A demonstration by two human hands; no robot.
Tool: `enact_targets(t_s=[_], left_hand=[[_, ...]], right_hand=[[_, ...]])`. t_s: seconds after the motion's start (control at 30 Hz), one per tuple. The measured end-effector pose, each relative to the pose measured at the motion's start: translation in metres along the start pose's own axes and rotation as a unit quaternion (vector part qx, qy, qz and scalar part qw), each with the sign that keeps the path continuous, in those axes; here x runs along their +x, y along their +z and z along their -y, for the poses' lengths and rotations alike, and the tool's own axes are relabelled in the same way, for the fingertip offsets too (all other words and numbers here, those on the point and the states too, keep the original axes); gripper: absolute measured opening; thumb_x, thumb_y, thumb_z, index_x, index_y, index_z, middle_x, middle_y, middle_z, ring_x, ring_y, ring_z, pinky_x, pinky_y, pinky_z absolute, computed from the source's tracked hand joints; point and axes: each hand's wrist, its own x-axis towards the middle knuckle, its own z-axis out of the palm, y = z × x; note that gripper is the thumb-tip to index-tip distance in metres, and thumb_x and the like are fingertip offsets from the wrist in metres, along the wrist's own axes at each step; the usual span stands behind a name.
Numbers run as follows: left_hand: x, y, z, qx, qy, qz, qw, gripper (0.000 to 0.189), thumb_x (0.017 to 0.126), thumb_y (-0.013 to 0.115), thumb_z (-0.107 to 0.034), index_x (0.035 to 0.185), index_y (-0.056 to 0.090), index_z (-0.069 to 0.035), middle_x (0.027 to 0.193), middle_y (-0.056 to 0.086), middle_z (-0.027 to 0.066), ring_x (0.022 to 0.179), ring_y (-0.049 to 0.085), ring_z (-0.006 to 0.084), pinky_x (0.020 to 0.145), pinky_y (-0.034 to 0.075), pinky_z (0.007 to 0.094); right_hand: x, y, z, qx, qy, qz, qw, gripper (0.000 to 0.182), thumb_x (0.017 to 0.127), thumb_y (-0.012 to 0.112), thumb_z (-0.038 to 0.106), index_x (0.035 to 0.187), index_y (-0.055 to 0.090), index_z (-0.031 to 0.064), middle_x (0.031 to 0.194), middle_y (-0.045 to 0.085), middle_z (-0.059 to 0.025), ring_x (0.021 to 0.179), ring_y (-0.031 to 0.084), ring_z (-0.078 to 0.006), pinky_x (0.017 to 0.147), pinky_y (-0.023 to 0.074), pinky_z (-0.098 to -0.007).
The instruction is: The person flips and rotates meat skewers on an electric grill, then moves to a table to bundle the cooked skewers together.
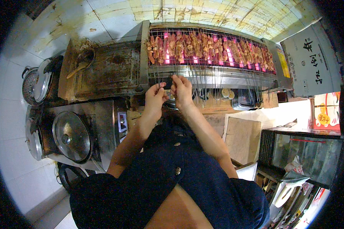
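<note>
Many meat skewers lie side by side across the wire grate of a long metal grill, over glowing heating elements. Their thin metal ends stick out over the grill's front edge towards me. At the grill's left part, my left hand pinches the end of a metal skewer between thumb and fingers. My right hand, just to its right, has its fingertips closed on another skewer end. The meat of these skewers rests on the grate above my hands. The two hands are close together but apart.
Left of the grill is a greasy metal tray with a wooden spoon. Lidded pots, one with a glass lid, stand at the left. A cardboard box is at the grill's right end; black trays sit below. A glass display case stands at right.
</note>
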Motion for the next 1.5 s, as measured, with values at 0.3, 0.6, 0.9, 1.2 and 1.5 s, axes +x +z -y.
enact_targets(t_s=[0.3,0.6,0.9,1.2,1.5], left_hand=[[-0.001,0.020,-0.002,-0.127,-0.029,0.034,0.991,0.026,0.095,0.038,-0.029,0.097,0.050,-0.006,0.065,0.037,-0.0051,0.043,0.027,0.0029,0.035,0.020,0.0184],[0.008,0.014,0.001,-0.050,-0.069,0.053,0.995,0.027,0.095,0.036,-0.033,0.086,0.045,-0.008,0.058,0.034,-0.0056,0.041,0.027,0.0036,0.034,0.020,0.0195],[0.012,0.020,0.010,-0.055,-0.031,0.041,0.997,0.026,0.093,0.043,-0.033,0.086,0.047,-0.008,0.064,0.041,-0.0032,0.049,0.036,0.0071,0.045,0.030,0.0211],[0.024,0.011,0.018,-0.066,-0.058,0.137,0.987,0.016,0.084,0.060,-0.017,0.090,0.055,-0.003,0.084,0.061,0.0062,0.073,0.059,0.0128,0.063,0.048,0.0253],[0.001,0.016,0.002,0.008,-0.012,0.139,0.990,0.030,0.088,0.052,-0.026,0.099,0.057,0.002,0.092,0.060,0.0081,0.082,0.058,0.0151,0.072,0.046,0.0260]], right_hand=[[-0.001,-0.009,0.012,-0.021,0.027,0.074,0.997,0.015,0.088,0.053,0.016,0.089,0.054,0.0018,0.064,0.043,0.0018,0.048,0.036,-0.0058,0.041,0.0276,-0.0213],[-0.004,-0.007,0.018,-0.024,0.079,0.073,0.994,0.022,0.089,0.052,0.018,0.099,0.056,-0.0010,0.067,0.046,0.0017,0.049,0.037,-0.0046,0.040,0.0279,-0.0193],[-0.009,-0.018,0.014,-0.065,0.048,0.092,0.992,0.034,0.092,0.044,0.031,0.099,0.057,0.0006,0.073,0.056,-0.0020,0.058,0.046,-0.0102,0.053,0.0367,-0.0235],[-0.044,-0.009,-0.001,0.225,0.133,-0.080,0.962,0.041,0.089,0.033,0.043,0.096,0.056,0.0097,0.086,0.055,-0.0023,0.083,0.052,-0.0191,0.076,0.0412,-0.0353],[-0.043,-0.030,-0.030,0.173,0.150,-0.097,0.969,0.031,0.090,0.036,0.033,0.077,0.054,0.0114,0.071,0.053,-0.0013,0.062,0.049,-0.0169,0.057,0.0396,-0.0287]])
